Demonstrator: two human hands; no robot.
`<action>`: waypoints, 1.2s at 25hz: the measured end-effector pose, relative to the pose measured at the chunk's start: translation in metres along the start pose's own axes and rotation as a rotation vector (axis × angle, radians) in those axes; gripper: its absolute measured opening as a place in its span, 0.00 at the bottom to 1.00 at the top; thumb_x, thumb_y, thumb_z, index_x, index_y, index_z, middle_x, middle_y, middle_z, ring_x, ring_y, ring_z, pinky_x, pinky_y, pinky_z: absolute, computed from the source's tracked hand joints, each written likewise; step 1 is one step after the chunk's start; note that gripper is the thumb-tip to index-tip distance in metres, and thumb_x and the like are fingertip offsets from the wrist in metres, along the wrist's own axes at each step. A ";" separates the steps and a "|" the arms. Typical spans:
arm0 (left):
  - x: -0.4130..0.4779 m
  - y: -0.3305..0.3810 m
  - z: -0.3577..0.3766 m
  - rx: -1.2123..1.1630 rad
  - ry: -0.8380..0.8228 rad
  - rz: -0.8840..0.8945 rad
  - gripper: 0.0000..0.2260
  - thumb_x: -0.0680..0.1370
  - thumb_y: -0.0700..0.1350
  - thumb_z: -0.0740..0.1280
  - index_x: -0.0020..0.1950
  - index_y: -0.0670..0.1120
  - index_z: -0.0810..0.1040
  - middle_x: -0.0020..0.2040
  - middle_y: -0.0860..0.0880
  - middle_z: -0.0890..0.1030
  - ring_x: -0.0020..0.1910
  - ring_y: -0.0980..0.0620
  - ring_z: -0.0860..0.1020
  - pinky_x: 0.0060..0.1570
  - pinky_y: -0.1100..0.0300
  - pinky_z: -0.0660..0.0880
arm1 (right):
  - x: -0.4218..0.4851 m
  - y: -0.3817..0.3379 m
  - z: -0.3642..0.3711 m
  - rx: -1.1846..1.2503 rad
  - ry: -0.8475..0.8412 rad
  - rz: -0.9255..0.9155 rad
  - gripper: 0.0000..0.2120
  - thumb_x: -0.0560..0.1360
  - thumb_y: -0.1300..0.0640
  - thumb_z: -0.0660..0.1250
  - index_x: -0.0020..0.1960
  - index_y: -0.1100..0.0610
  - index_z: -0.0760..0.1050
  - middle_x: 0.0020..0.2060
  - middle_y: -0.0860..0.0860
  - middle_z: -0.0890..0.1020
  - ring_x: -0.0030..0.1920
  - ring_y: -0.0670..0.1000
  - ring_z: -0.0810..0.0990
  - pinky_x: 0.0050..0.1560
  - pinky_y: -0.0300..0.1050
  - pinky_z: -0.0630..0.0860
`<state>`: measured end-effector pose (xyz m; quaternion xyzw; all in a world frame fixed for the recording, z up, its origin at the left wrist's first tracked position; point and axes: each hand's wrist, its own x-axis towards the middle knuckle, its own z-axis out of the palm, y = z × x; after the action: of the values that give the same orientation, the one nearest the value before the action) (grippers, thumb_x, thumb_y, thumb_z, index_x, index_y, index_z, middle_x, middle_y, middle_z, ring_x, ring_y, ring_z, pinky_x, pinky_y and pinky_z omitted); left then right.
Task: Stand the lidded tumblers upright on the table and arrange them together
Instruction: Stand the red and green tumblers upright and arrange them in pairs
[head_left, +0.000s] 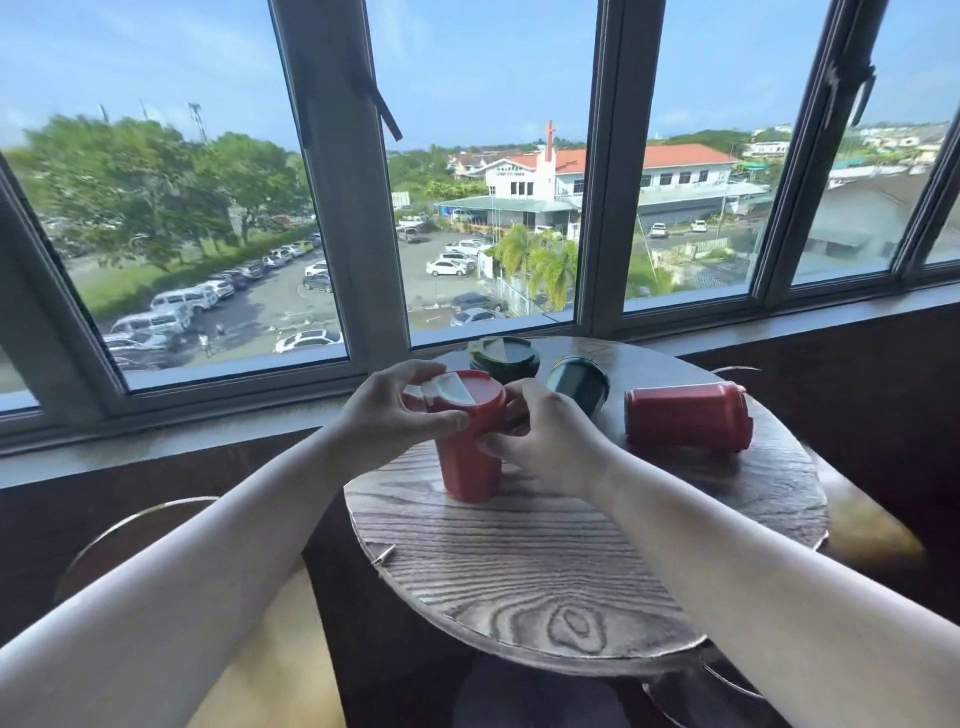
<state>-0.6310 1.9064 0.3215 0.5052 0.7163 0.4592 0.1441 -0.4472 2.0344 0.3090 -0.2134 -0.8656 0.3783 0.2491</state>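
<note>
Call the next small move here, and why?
Probably let go of the upright red tumbler, which both hands hold near its lid, and send the right hand to the red tumbler lying on its side. The near tumbler looks set on the table; that one is plainly down, and the dark tumbler looks tipped.

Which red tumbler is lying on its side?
The red tumbler on the right, untouched, lies on its side. The other red tumbler stands upright between both hands.

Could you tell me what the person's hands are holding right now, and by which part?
Both hands hold the upright red plastic tumbler: the left hand grips its red lid's rim, the right hand its upper body.
</note>
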 end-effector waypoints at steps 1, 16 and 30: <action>-0.002 0.000 0.002 -0.036 0.014 -0.012 0.41 0.60 0.59 0.81 0.70 0.48 0.77 0.50 0.51 0.87 0.49 0.55 0.86 0.56 0.51 0.82 | 0.000 0.001 -0.001 0.006 -0.001 -0.006 0.23 0.72 0.50 0.78 0.62 0.54 0.74 0.48 0.41 0.82 0.50 0.37 0.80 0.50 0.33 0.75; -0.044 0.007 0.014 -0.005 0.219 -0.065 0.37 0.60 0.67 0.79 0.66 0.57 0.76 0.60 0.56 0.83 0.54 0.56 0.84 0.55 0.48 0.82 | -0.012 0.017 -0.014 -0.025 -0.019 -0.041 0.28 0.71 0.49 0.77 0.67 0.54 0.72 0.52 0.46 0.81 0.54 0.46 0.80 0.58 0.44 0.77; -0.066 0.085 0.078 0.342 0.078 0.117 0.21 0.71 0.63 0.74 0.62 0.62 0.76 0.59 0.62 0.80 0.52 0.65 0.80 0.48 0.59 0.80 | -0.032 0.051 -0.077 -0.127 0.040 0.073 0.25 0.72 0.48 0.76 0.65 0.54 0.73 0.54 0.50 0.79 0.53 0.50 0.80 0.48 0.44 0.79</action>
<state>-0.4989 1.8954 0.3306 0.5451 0.7583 0.3575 0.0011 -0.3671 2.0904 0.3074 -0.2677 -0.8743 0.3272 0.2384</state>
